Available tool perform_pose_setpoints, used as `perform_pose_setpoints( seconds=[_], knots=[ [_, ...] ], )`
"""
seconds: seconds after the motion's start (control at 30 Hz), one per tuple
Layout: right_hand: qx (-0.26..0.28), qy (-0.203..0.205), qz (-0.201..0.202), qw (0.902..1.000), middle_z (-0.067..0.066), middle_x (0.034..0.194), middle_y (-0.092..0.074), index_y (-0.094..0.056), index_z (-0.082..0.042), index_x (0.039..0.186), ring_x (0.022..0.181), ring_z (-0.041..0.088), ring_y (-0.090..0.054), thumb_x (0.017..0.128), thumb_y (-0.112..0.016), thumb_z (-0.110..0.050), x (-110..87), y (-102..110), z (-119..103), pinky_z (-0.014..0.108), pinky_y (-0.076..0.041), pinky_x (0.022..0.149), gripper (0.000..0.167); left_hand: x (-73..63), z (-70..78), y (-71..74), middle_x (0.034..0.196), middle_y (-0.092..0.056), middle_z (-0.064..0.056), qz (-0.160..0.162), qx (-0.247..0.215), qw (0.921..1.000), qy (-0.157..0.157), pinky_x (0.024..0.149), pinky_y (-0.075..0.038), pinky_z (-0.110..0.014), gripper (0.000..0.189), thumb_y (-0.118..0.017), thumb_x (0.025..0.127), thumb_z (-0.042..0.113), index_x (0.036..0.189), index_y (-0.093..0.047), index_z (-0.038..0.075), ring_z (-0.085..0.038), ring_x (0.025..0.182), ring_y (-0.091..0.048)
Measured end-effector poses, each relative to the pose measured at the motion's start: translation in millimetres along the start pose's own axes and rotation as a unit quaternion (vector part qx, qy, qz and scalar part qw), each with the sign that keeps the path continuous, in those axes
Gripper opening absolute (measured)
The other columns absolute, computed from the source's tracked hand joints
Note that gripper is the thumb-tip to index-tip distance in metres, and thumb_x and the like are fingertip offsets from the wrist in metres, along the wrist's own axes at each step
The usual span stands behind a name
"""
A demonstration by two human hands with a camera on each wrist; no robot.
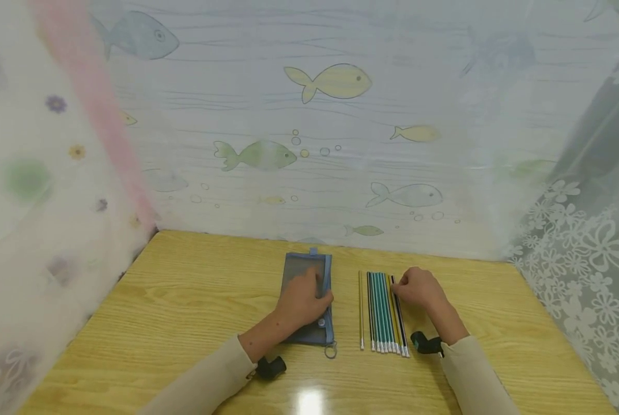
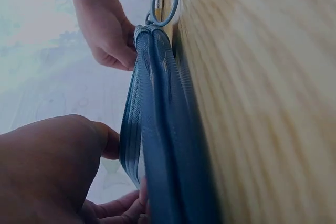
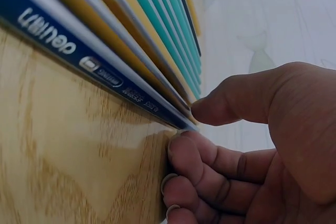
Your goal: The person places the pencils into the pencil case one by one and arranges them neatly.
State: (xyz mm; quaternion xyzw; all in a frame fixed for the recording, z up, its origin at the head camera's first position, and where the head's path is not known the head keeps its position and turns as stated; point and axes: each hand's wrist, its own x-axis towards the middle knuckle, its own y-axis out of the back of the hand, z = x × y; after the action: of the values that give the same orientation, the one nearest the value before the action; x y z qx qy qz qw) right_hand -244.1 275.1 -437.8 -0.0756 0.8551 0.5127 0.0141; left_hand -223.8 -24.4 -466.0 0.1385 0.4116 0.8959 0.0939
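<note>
A blue zip pencil pouch (image 1: 306, 335) with a sheer grey panel lies on the table, and my left hand (image 1: 300, 301) rests over it. In the left wrist view, the thumb and fingers hold the raised zipper edge (image 2: 131, 124) of the pouch. To the right lies a row of eraser-tipped pencils, several of them teal (image 1: 381, 311). My right hand (image 1: 421, 287) pinches the far end of the dark blue pencil (image 3: 113, 80) at the row's right side. A yellow pencil (image 1: 361, 311) lies slightly apart on the left.
A wooden table (image 1: 185, 300) meets a fish-patterned curtain (image 1: 257, 190) at the back. Lace fabric (image 1: 595, 253) hangs on the right. A metal ring (image 1: 331, 350) hangs from the pouch's near corner. Both wrists carry black camera mounts (image 1: 271, 368).
</note>
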Motion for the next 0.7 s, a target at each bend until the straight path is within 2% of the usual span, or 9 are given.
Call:
perform_pose_setpoints(
  seconds=[0.07,0.13,0.37,0.7],
  knots=[
    [0.004,0.0,0.001,1.0,-0.008,0.052,-0.026,-0.041,-0.02,0.054,0.048,0.009,-0.024,0.1,-0.068,-0.021,0.2,-0.2,1.0,0.025,-0.024,0.05,0.054,0.0,-1.4,0.3,0.067,-0.061,0.005,0.008,-0.006,0.9999,0.0,0.048,-0.045,-0.027,0.035,-0.07,0.097,0.027,0.121,-0.064,0.002,-0.008,0.052,-0.053],
    [0.007,0.004,0.003,1.0,-0.008,0.052,-0.026,-0.041,-0.02,0.054,0.048,0.009,-0.024,0.1,-0.068,-0.021,0.0,-0.1,1.7,0.025,-0.024,0.05,0.053,0.2,-2.8,0.3,0.068,-0.061,0.008,0.016,-0.005,0.9999,0.0,0.049,-0.045,-0.026,0.03,-0.071,0.096,0.026,0.116,-0.066,0.004,-0.006,0.054,-0.053],
    [0.011,0.007,0.006,0.9999,-0.008,0.051,-0.027,-0.041,-0.02,0.053,0.047,0.01,-0.024,0.099,-0.066,-0.02,0.4,0.0,3.0,0.026,-0.024,0.05,0.053,1.2,-7.0,-1.4,0.069,-0.064,0.006,0.04,-0.011,0.9991,0.001,0.048,-0.043,-0.027,0.019,-0.073,0.094,0.024,0.105,-0.068,0.009,-0.007,0.054,-0.053],
    [0.014,0.009,0.006,0.9998,-0.008,0.051,-0.028,-0.043,-0.019,0.053,0.048,0.01,-0.025,0.1,-0.067,-0.02,1.0,0.8,3.6,0.026,-0.025,0.05,0.053,2.9,-11.1,-3.0,0.068,-0.065,0.008,0.049,-0.036,0.9981,0.011,0.048,-0.044,-0.026,0.012,-0.071,0.093,0.023,0.099,-0.07,0.013,-0.006,0.054,-0.054]
  ],
)
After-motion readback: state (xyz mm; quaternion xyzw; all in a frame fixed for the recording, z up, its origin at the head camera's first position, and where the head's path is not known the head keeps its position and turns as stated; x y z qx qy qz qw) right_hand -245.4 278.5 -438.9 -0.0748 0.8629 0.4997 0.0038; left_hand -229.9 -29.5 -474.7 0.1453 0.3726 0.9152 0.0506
